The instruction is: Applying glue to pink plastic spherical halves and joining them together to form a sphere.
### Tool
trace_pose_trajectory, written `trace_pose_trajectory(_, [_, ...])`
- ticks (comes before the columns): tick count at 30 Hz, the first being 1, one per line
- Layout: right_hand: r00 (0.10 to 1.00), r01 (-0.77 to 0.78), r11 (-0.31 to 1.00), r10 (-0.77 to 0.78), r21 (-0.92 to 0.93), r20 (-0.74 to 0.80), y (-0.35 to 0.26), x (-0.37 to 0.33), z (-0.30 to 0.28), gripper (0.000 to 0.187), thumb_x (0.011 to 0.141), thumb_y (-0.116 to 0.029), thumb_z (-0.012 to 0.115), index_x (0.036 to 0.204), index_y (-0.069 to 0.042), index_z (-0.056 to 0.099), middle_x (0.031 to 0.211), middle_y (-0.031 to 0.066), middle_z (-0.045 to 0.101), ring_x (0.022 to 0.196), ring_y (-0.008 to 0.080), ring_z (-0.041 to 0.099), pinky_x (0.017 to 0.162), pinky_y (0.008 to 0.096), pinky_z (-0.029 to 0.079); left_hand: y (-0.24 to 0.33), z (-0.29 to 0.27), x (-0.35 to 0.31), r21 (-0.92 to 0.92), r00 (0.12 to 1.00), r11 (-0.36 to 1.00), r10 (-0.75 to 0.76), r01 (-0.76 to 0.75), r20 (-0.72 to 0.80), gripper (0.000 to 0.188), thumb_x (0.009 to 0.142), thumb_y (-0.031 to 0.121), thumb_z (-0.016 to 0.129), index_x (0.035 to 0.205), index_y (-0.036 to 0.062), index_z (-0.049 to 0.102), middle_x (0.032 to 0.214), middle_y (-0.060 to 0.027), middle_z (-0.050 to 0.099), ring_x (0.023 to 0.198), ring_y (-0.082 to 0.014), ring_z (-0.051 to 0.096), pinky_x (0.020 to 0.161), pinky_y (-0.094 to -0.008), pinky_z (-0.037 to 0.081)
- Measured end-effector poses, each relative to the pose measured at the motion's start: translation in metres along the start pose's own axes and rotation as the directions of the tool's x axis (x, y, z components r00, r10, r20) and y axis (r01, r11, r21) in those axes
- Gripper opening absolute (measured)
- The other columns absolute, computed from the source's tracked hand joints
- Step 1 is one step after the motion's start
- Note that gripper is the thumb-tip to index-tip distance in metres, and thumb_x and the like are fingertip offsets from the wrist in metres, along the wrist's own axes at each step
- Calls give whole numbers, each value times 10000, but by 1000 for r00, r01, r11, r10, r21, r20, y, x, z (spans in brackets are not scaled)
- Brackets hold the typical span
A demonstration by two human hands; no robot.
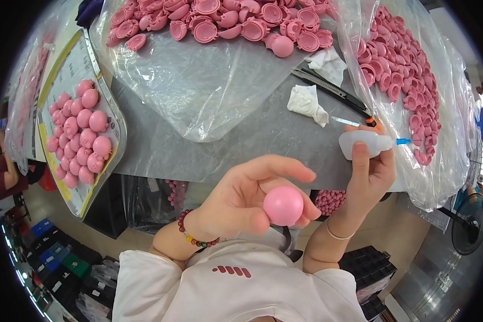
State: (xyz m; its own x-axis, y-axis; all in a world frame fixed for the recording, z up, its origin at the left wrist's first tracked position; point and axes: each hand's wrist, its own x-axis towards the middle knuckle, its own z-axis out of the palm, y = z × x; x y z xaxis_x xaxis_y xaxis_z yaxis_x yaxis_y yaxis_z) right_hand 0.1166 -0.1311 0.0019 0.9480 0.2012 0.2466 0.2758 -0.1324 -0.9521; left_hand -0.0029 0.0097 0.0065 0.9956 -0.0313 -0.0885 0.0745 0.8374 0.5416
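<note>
In my left hand (247, 196) a smooth pink ball (283, 206) sits against the curled lower fingers. The thumb lies beside it and the index finger stretches out above, away from it. My right hand (371, 169) is wrapped round a white squeeze bottle (364, 144), thumb pressed on its side. The bottle's thin blue dispensing tip (403, 141) points right, away from the ball. Just past the right hand lie a black utility knife (335, 92) with an orange end and a crumpled white wipe (307, 105).
Pink half shells (204, 29) are heaped on a clear plastic sheet (193, 96) at the back. More pink pieces (397, 59) fill a bag at the right. A tray (121, 140) at the left bears many pink balls (84, 116). A fan (469, 222) stands at the far right.
</note>
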Motion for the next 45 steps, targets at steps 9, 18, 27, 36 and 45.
trace_pose_trajectory(9, [996,93,925,-82,-368,46,5,9,-1,252,660,-95,677,870,7,581,806,45,587,606,103,384,555,212,355,1,-4,-6,51,1000,999,7,-7,-4,513,670,449,675,915,26,520,747,-110,592,734,-196,579,662,-319,473])
trace_pose_trajectory(18, [939,313,547,-303,-777,165,6,15,-38,268,714,-52,584,982,-39,577,959,100,551,900,261,483,809,325,370,5,-10,-10,13,998,999,50,-51,26,472,666,365,715,930,18,532,763,-124,600,729,-204,575,651,-317,470])
trace_pose_trajectory(27, [910,404,355,-250,-843,330,2,27,-48,169,771,-112,531,924,-50,567,905,74,549,801,251,453,720,338,378,4,-11,-12,28,997,997,77,-78,30,486,652,381,723,916,20,533,747,-120,598,706,-175,562,600,-267,451])
trace_pose_trajectory(36, [898,352,870,-417,-345,-137,4,19,-53,442,922,-343,286,869,21,532,712,86,540,600,143,441,565,250,366,3,-11,-14,52,996,995,86,-88,37,486,658,406,710,913,33,530,732,-113,591,676,-143,544,544,-228,413])
trace_pose_trajectory(45, [969,248,882,-235,-402,81,-22,36,-31,487,869,-387,323,617,-7,494,506,-3,413,464,59,318,433,207,224,1,-13,-18,23,995,996,80,-81,64,477,659,385,715,922,33,531,759,-125,591,670,-140,538,556,-229,412])
